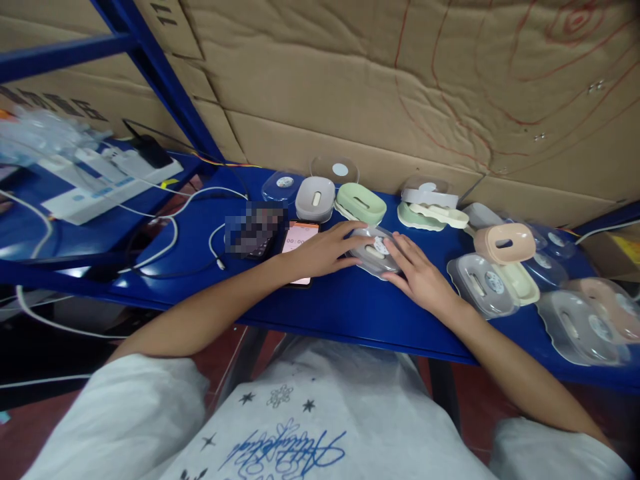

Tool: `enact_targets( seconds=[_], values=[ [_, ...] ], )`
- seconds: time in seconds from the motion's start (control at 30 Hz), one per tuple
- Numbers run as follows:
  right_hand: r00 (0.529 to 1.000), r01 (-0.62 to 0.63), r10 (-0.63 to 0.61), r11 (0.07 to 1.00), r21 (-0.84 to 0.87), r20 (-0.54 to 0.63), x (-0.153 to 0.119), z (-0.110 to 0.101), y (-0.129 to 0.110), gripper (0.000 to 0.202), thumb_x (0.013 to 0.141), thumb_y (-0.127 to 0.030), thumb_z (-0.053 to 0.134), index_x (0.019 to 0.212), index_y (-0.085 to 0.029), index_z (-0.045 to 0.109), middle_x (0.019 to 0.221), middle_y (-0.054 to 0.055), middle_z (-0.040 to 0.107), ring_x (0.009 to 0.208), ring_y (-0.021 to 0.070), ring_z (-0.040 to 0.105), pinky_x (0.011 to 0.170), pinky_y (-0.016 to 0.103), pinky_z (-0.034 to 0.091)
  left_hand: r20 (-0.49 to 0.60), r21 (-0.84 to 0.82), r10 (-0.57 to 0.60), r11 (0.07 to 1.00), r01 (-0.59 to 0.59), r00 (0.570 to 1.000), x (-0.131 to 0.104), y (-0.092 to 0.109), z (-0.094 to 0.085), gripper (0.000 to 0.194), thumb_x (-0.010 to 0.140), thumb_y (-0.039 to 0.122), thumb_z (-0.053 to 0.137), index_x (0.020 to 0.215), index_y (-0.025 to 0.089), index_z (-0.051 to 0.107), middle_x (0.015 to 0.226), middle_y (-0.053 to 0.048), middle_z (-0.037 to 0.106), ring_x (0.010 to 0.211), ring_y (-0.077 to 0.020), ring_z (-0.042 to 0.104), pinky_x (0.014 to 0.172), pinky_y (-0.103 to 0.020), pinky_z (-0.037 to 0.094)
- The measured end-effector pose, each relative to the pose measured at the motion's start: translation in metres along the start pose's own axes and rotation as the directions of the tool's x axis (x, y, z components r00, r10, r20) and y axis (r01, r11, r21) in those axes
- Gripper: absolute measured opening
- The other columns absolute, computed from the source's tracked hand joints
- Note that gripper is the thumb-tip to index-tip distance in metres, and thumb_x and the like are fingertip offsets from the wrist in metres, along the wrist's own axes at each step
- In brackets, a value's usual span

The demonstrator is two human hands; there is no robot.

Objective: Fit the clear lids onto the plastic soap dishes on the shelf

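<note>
A grey soap box [367, 252] with a clear lid and a round white sticker lies on the blue table between my hands. My left hand [330, 251] is around its left end, fingers over the lid and far edge, thumb along the near side. On the right end, my right hand [419, 272] has its fingers on the lid by the sticker and its thumb at the near edge. Just behind are a green soap box [361, 204] and a grey one [315, 199], both without clear lids. A phone [301, 243] lies partly under my left forearm.
Several lidded soap boxes [484, 285] and a peach one [505, 243] crowd the right side. Loose clear lids [334, 169] stand at the back against cardboard [310, 80]. Left are a blurred dark device [257, 230], white cables [176, 230] and a power strip [107, 190].
</note>
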State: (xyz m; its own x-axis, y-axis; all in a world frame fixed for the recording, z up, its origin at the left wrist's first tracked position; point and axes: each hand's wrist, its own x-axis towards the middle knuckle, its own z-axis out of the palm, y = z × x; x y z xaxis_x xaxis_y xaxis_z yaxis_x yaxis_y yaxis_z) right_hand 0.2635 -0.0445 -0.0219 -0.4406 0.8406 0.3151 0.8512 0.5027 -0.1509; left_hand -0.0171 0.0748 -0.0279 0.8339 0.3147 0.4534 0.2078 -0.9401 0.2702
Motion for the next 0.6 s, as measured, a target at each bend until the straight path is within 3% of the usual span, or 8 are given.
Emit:
enact_targets(
  seconds=[0.13,0.6],
  values=[
    [0.999,0.036,-0.035,0.999,-0.013,0.029,0.003,-0.002,-0.004,0.065,0.110,-0.039,0.054,0.171,-0.034,0.034,0.179,0.014,0.026,0.166,0.0374,0.025,0.127,0.065,0.040,0.006,0.033,-0.009,0.999,0.009,1.000,0.000,0.000,-0.004,0.047,0.104,0.037,0.067,0.150,0.027,0.058,0.151,-0.018,0.054,0.140,-0.0356,0.057,0.114,-0.060,0.054],
    [0.995,0.089,-0.087,0.996,-0.027,0.051,0.011,-0.002,0.011,0.059,0.112,-0.041,0.048,0.169,-0.032,0.040,0.175,0.014,0.034,0.161,0.0354,0.036,0.127,0.063,0.041,-0.032,-0.052,-0.031,0.998,0.030,0.999,0.001,-0.006,-0.001,0.049,0.103,0.037,0.071,0.149,0.026,0.059,0.149,-0.018,0.054,0.141,-0.0337,0.056,0.117,-0.058,0.052]
  ],
)
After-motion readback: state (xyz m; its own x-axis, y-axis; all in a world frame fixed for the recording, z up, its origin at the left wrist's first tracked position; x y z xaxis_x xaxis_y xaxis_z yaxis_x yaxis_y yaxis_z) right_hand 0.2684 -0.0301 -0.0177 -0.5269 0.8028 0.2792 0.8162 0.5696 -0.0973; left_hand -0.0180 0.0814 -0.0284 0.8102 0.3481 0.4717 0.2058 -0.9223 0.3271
